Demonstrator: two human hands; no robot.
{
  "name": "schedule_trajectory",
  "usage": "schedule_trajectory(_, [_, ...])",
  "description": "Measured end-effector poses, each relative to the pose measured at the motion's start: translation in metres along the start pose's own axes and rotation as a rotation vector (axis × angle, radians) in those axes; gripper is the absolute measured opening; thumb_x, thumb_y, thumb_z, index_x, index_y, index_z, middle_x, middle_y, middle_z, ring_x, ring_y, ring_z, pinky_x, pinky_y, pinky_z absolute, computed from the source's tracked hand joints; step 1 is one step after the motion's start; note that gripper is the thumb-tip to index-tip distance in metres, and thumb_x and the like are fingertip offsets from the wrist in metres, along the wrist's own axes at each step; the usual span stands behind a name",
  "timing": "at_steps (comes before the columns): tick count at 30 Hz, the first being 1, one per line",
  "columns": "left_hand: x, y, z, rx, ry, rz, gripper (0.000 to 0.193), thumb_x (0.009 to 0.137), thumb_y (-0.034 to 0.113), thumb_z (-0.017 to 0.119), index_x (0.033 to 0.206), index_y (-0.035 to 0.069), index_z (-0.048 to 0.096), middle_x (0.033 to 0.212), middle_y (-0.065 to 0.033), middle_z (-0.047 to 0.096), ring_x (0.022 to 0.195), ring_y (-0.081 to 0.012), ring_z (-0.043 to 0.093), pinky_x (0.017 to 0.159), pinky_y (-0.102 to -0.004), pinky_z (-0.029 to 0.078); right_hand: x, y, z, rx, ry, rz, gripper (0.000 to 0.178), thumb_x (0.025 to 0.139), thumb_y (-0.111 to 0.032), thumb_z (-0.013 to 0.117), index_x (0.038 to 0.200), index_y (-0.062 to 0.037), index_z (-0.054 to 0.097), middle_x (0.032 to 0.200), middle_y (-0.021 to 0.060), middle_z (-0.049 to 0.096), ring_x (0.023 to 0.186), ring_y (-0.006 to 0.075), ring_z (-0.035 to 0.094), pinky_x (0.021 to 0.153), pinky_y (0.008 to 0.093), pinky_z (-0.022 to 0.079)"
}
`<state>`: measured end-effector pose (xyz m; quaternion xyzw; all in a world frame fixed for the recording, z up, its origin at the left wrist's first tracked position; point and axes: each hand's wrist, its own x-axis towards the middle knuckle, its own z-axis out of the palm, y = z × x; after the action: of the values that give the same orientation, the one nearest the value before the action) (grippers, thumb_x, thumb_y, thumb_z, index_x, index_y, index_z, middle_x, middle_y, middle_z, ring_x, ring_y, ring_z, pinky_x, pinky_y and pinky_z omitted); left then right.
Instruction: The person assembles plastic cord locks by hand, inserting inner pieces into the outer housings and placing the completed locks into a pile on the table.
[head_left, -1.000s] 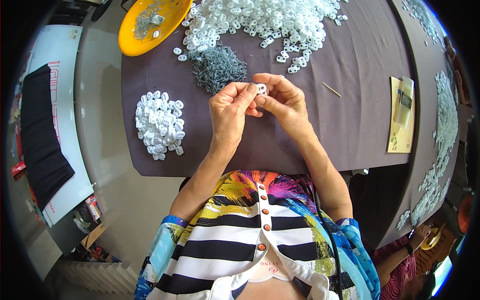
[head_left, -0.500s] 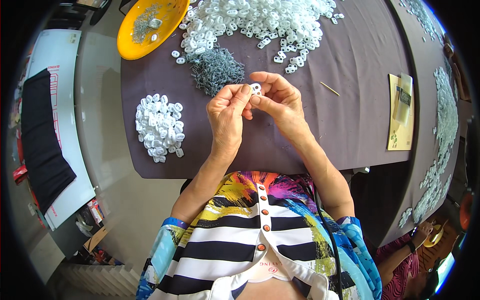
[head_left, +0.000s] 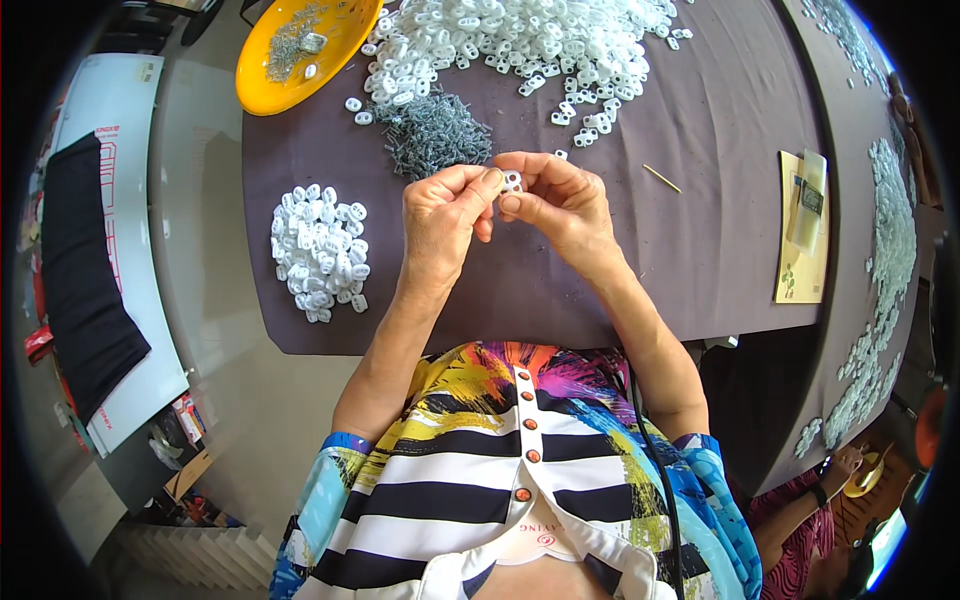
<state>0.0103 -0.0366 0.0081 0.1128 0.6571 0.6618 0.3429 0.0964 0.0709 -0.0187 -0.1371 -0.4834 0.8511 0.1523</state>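
Note:
Between thumb and forefinger, my right hand (head_left: pixel 570 212) pinches a small white oval plastic piece with two holes (head_left: pixel 512 181). At the piece's left edge, the fingertips of my left hand (head_left: pixel 438 222) are pressed together; whatever they may hold is hidden. Just beyond my left hand lies a heap of small grey metal screws or pins (head_left: pixel 435 132). A separate pile of white oval pieces (head_left: pixel 320 250) sits to its left. Farther back spreads a large heap of similar white pieces (head_left: pixel 510 45).
A yellow dish (head_left: pixel 262 98) with small metal parts stands at the far left. A thin wooden stick (head_left: pixel 662 178) and a tan card with a clear packet (head_left: pixel 790 285) lie to the right. Another table with pale pieces (head_left: pixel 880 270) and a co-worker's arm (head_left: pixel 795 530) are at far right.
My left hand has shifted slightly left, its fingertips staying by the white piece. My right hand keeps its pinch, and the piece is tilted a little differently.

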Motion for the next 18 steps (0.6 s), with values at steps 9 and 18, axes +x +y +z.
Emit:
schedule_trajectory(9, [0.0014,-0.001,-0.0076,-0.103,-0.024,-0.077,0.017,0.081,0.015,0.06,0.079,-0.001,0.063,0.052,0.0001,0.05,0.041,-0.0051,0.044,0.039,-0.0174,0.036,0.0007,0.0041,0.0013,-0.212,-0.047,-0.036,0.028,0.08,0.0,0.058,0.108,0.0008,0.055,0.076,-0.0004,0.055,0.07,0.0072,0.054,0.064,0.0207,0.046])
schedule_trajectory(18, [0.0007,0.0014,-0.0061,0.063,-0.039,-0.013,0.017,0.083,0.014,0.058,0.079,-0.002,0.062,0.056,-0.0013,0.052,0.045,-0.0063,0.045,0.042,-0.0186,0.038,-0.0005,0.0086,0.005,0.06,0.001,0.022,0.027,0.079,0.002,0.058,0.106,0.0018,0.055,0.081,0.0029,0.059,0.074,0.0095,0.057,0.068,0.0228,0.048])
